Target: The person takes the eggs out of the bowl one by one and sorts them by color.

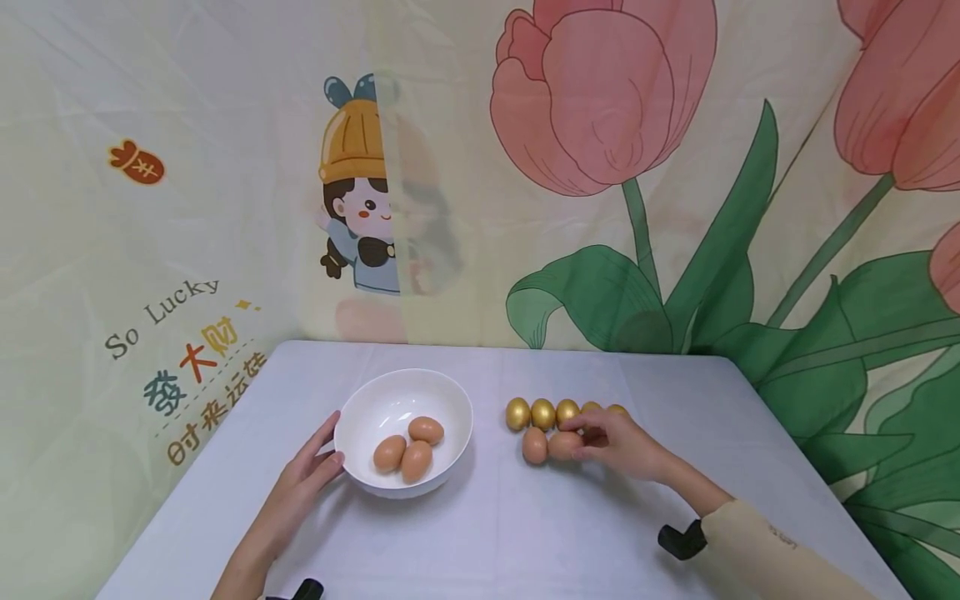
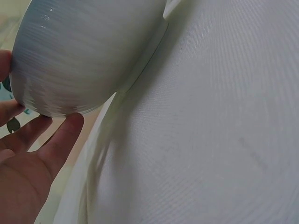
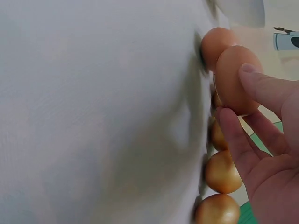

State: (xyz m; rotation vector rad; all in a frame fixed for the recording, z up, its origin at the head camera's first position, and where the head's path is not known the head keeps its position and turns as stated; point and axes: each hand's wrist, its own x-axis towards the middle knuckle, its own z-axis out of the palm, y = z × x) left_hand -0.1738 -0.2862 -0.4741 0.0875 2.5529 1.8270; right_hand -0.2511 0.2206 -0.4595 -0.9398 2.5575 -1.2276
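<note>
On the left of the table stands a white bowl with three brown eggs inside. My left hand touches the outside of the bowl near its rim, fingertips and thumb spread along it; in the left wrist view the bowl's wall rises above that hand. On the right, my right hand pinches a brown egg between thumb and fingers, as the right wrist view shows of this egg. Another brown egg lies just left of it.
Behind the brown eggs, several golden eggs stand in a row, the right ones partly hidden by my right hand. A white cloth covers the table. A printed curtain hangs along the table's far edge.
</note>
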